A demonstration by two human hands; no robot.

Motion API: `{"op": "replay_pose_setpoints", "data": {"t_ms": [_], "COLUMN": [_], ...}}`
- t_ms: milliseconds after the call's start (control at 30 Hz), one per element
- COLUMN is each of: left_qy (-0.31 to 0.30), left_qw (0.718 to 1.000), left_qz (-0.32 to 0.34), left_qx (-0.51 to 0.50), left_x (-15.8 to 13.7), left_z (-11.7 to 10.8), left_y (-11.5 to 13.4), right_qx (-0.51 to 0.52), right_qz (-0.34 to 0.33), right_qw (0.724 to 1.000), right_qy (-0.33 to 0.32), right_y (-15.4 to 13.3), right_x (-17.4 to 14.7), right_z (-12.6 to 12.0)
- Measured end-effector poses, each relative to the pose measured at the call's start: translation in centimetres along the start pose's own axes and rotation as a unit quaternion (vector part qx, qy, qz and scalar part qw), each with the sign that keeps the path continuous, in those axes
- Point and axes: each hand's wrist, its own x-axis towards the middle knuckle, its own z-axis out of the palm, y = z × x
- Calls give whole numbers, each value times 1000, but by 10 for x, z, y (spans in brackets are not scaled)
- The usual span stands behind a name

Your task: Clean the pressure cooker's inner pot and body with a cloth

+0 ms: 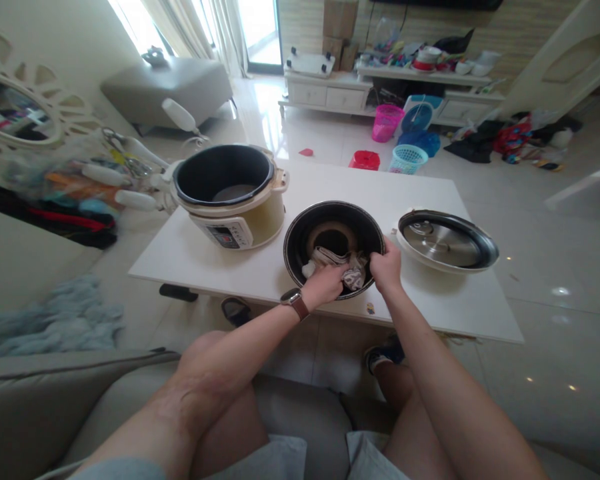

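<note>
A dark round inner pot (300,230) is tilted toward me at the middle of the white table. My left hand (325,285), with a watch on its wrist, is inside the pot and grips a patterned cloth (354,275) against its inner wall. The pot's right rim is held by my right hand (386,267), thumb over the edge. To the left stands a white electric pressure cooker (230,230), open at the top, with a control panel on its front. Its lid (447,243) lies at the right with the metal underside up.
The white table (330,183) carries all these things, and its near edge is just beyond my knees. A white-handled rack (130,150) stands behind the cooker's left. Pink (387,123) and light-blue baskets (409,159) are on the floor beyond.
</note>
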Motion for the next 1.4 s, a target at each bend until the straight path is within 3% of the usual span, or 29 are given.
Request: {"op": "replay_pose_setpoints", "data": {"t_ms": [167,333,400,467,533,633,733,833,1000,1167,1400], "left_qy": [44,210,279,309,276,126,-17,-69,-143,-165,-31], "left_qw": [995,954,934,930,951,991,1000,997,989,985,993], "left_qz": [-48,-148,-163,-150,-105,-18,12,2,11,21,84], "left_qx": [-70,-155,-156,-133,-97,-35,18,23,24,51,76], "left_x": [4,9,10,10,10,10,10,13,13,6,-3], "left_z": [-1,-30,-41,-46,-41,-21,-2,4,-15,-23,5], "left_y": [-2,-8,-9,-11,-11,-13,-16,-17,-13,-11,-7], "right_qx": [24,29,33,37,36,32,26,25,29,11,-26], "right_qz": [1,26,30,30,29,15,0,-1,27,5,-71], "right_qw": [1000,999,999,999,999,999,1000,1000,999,1000,997], "right_qy": [4,19,21,20,18,9,1,7,25,3,-24], "right_y": [3,6,6,4,1,-2,-1,5,18,15,-2], "right_x": [1,2,2,1,1,0,0,2,6,16,33], "right_z": [0,0,0,1,1,2,1,1,1,-7,-27]}}
